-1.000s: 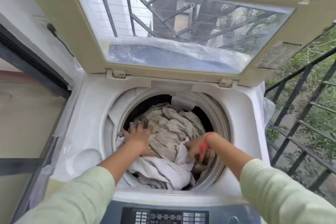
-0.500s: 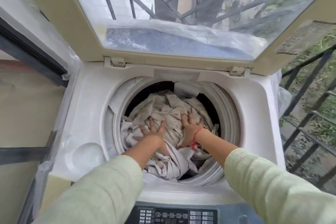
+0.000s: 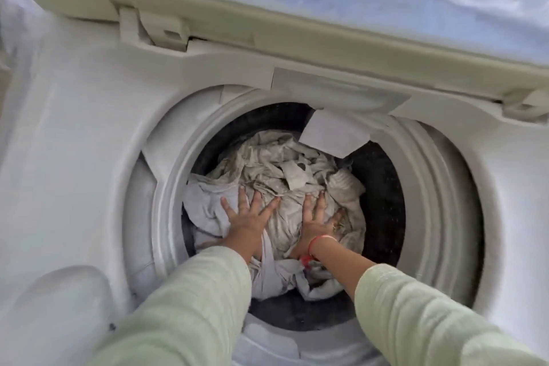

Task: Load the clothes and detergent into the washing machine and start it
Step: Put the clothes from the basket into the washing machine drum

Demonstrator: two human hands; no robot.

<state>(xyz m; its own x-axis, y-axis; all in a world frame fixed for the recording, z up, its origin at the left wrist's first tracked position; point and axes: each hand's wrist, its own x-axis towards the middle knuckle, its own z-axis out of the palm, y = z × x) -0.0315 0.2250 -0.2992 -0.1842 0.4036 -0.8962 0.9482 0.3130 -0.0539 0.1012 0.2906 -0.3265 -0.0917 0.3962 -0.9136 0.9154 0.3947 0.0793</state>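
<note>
A pile of crumpled beige and pale grey clothes (image 3: 279, 169) fills the drum of the white top-loading washing machine (image 3: 74, 128). My left hand (image 3: 248, 220) lies flat on the pile with its fingers spread, on the grey cloth at the left. Beside it, my right hand (image 3: 316, 221), with a red band at the wrist, presses palm-down on the beige cloth. Neither hand grips anything. The drum's ribbed rim (image 3: 427, 187) rings the clothes. No detergent is in view.
The machine's lid (image 3: 267, 24) stands raised at the back, with a plastic-covered window. A white flap (image 3: 332, 137) juts into the drum opening at the back. A shallow recess (image 3: 65, 300) sits in the top panel at front left.
My head has come much closer to the drum, so the control panel and railing are out of view. Both hands have sunk deeper, and the clothes sit lower in the drum.
</note>
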